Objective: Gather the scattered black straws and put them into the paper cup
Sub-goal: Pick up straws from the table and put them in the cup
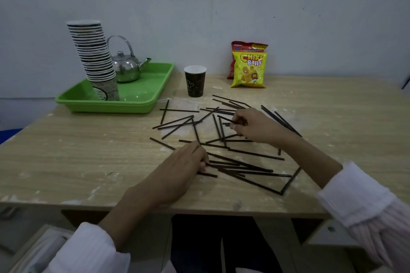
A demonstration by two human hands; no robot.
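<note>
On the head camera I see the black straws (177,110) lying crisscross on the table (88,162) in front of the paper cup (195,84). None stick out of it. My right hand (253,127) pinches one. My left hand (186,164) curls its fingers round a few. They look light, stiff and slippery, so I'd hold them near the middle.

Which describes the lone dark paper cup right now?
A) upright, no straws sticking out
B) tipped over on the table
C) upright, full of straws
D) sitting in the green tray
A: the paper cup stands upright on the table beside the green tray, with nothing sticking out of its rim. The straws lie scattered on the table.
</note>
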